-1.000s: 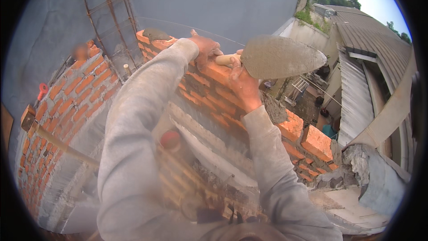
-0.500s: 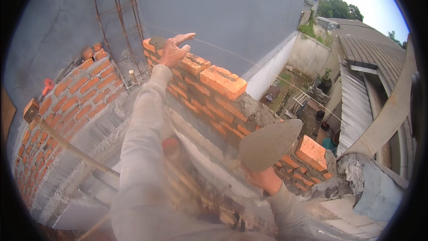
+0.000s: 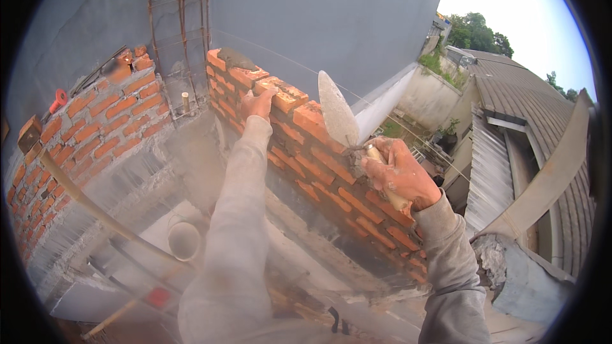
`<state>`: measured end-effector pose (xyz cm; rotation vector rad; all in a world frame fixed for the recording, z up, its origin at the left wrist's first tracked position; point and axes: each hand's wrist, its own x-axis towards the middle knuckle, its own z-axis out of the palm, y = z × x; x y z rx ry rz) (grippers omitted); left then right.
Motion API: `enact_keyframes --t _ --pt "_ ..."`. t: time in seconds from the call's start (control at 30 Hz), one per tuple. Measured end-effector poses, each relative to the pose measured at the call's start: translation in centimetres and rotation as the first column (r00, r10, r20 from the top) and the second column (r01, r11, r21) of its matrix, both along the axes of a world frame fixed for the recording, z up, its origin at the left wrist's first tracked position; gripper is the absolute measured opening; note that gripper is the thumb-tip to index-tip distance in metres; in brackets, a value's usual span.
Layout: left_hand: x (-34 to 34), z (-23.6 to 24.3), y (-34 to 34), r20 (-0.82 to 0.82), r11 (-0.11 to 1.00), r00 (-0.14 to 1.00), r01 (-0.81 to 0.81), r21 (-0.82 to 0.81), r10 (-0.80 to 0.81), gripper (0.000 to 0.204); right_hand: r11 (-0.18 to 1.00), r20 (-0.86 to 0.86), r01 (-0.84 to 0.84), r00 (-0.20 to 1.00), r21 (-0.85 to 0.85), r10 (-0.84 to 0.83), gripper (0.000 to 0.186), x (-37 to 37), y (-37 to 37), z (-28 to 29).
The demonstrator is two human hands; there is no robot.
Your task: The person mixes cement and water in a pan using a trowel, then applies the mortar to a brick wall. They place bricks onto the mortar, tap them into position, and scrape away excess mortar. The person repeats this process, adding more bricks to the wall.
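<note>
My right hand [image 3: 401,175] is wrapped round the pale wooden handle of a trowel [image 3: 334,108]. The leaf-shaped blade, coated in grey mortar, points up beside the top brick [image 3: 313,122] of an orange brick wall [image 3: 338,185]. Farther left, my left hand [image 3: 256,106] is closed with bent fingers against the near edge of another top-course brick [image 3: 282,93]. Some of its fingertips are hard to make out. A dab of wet mortar [image 3: 236,59] lies on the wall's far end. Mortar also clings below the blade, partly covered by my right hand.
A string line [image 3: 268,49] runs along the wall's top. Steel rebar [image 3: 182,19] rises at the far corner before a grey wall [image 3: 306,13]. At left are a second brick wall [image 3: 108,108] and a long-handled hammer [image 3: 76,191]. A corrugated roof [image 3: 488,172] lies beyond, lower right.
My left hand has come down from the string to a top brick. The right hand has raised the trowel up and leftward, turning its blade upright. The view has shifted slightly.
</note>
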<state>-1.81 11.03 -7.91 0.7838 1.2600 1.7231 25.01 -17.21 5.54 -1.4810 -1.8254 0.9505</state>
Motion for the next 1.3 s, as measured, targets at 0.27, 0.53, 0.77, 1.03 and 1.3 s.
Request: enact_keyframes --t 0.27,0.53,0.77,1.03,1.3 --pt "-1.0 0.4 1.4 0.186 0.99 0.972 0.142 0.014 -0.143 0.066 0.892 0.118 -0.108 0.991 0.438 0.062 0.054 -3.7 10.9 2.4" --pt "-0.8 0.0 1.2 0.221 0.992 0.967 0.123 0.023 -0.124 0.096 0.471 0.223 -0.119 0.96 0.874 -0.171 0.055 -5.4 16.2 -0.5" --pt "-0.3 -1.3 2.3 0.288 0.994 0.952 0.088 0.069 -0.104 0.066 0.718 0.456 -0.117 0.838 0.686 -0.299 0.038 -7.1 16.2 -1.2" --pt "-0.1 -1.4 2.2 0.261 0.996 0.963 0.053 0.068 -0.069 0.053 0.703 0.493 -0.178 0.826 0.689 -0.273 0.021 -7.6 18.3 -2.1" --pt "-0.2 -1.5 2.0 0.274 0.989 0.954 0.097 0.107 -0.123 0.05 0.707 0.573 -0.236 0.769 0.667 -0.284 0.018 -7.7 18.0 -0.8"
